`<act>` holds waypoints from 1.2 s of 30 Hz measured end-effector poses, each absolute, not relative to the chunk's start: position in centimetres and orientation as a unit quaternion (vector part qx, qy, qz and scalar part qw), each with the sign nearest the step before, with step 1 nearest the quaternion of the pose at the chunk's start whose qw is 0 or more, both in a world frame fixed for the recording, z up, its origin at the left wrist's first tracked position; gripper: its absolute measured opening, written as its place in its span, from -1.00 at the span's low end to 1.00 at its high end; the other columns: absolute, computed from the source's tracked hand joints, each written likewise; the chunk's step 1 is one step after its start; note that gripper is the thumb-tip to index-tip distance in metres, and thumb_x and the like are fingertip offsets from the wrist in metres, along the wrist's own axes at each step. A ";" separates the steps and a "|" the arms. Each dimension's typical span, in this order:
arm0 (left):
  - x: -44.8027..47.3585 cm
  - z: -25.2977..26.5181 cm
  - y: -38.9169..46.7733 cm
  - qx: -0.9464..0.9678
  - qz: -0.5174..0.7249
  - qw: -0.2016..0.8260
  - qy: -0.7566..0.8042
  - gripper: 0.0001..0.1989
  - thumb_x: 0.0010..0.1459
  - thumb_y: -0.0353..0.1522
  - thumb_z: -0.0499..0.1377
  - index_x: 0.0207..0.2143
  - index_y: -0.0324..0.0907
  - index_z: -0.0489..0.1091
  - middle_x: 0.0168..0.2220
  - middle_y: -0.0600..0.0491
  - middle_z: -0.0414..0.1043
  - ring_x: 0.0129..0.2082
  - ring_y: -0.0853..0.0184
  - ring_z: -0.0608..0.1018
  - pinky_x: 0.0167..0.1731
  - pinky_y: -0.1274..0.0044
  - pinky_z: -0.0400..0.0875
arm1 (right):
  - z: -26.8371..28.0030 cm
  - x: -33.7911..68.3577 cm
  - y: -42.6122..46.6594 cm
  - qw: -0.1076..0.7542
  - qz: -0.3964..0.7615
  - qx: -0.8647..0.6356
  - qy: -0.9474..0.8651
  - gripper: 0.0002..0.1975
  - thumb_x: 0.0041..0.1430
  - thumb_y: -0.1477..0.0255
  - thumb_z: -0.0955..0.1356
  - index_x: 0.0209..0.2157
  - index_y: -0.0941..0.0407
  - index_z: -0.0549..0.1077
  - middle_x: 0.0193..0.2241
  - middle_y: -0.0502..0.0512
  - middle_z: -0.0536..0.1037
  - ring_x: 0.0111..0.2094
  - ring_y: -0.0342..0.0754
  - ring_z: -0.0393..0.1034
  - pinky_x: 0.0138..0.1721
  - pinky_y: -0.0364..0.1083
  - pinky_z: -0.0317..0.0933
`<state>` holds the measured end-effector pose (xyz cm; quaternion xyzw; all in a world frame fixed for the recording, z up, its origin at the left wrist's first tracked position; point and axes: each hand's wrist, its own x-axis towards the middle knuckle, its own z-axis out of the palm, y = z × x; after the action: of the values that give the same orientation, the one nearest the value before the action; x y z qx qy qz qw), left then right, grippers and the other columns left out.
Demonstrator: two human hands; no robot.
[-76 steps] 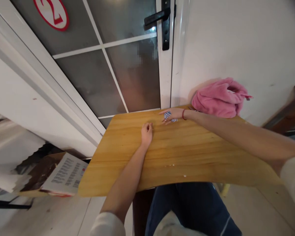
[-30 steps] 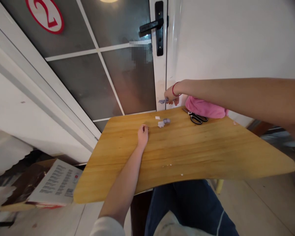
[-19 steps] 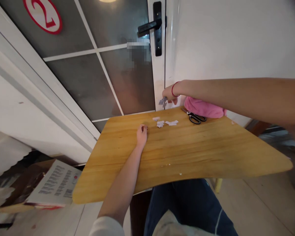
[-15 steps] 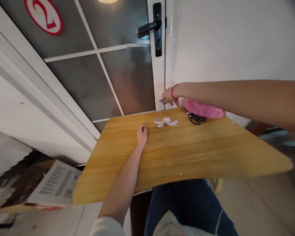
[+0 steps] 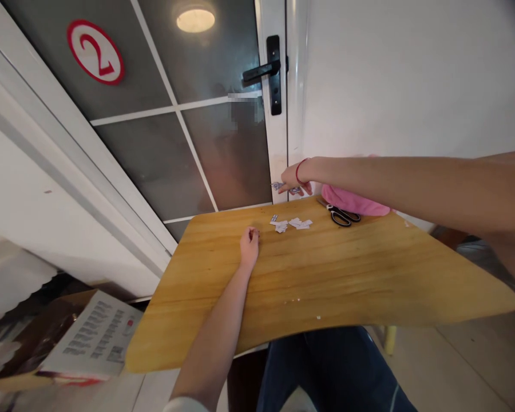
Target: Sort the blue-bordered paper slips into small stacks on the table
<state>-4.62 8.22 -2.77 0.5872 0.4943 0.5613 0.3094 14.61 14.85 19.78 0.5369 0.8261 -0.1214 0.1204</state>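
Scissors (image 5: 336,212) beside cloth (image 5: 352,201), near paper pieces (image 5: 280,226)

**Clothing and Ornament, Viewed from Above**

Wearing a thin red bracelet (image 5: 299,171) around the right wrist (image 5: 305,170), a whitish sleeve (image 5: 186,405) on the left arm (image 5: 223,320), and dark blue trousers (image 5: 335,366) bearing a pale line (image 5: 394,396).

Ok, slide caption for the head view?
Right hand holds patterned pieces; left hand rests on wooden table beside scattered white pieces.
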 end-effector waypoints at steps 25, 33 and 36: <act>-4.7 -2.8 8.1 0.579 0.591 0.273 0.491 -0.69 0.08 -0.08 0.04 -0.46 -0.11 0.31 -0.51 0.08 0.35 -0.45 0.27 0.44 -0.35 0.47 0.33 | 18.7 14.1 12.6 0.188 -0.092 0.583 0.785 -0.44 0.19 0.05 0.24 -0.32 0.32 0.53 -0.60 0.22 0.53 -0.48 0.05 0.50 -0.35 -0.03 0.35; -4.8 -2.8 8.2 0.589 0.581 0.261 0.498 -0.73 0.09 -0.13 0.02 -0.46 -0.12 0.31 -0.49 0.07 0.37 -0.44 0.26 0.46 -0.33 0.46 0.35 | 18.6 14.3 12.8 0.196 -0.143 0.569 0.786 -0.54 0.20 0.14 0.27 -0.32 0.29 0.52 -0.54 0.18 0.54 -0.43 0.01 0.52 -0.35 -0.07 0.36; -4.8 -2.9 8.3 0.596 0.574 0.257 0.499 -0.74 0.10 -0.15 0.02 -0.47 -0.13 0.30 -0.50 0.07 0.37 -0.44 0.27 0.46 -0.33 0.47 0.35 | 18.5 14.1 13.0 0.192 -0.158 0.564 0.787 -0.56 0.20 0.17 0.29 -0.19 0.28 0.51 -0.46 0.20 0.57 -0.43 0.00 0.52 -0.35 -0.07 0.37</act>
<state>-4.77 8.25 -2.89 0.5959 0.4994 0.5742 0.2565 14.10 13.01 18.48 0.5644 0.7871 -0.1578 0.1924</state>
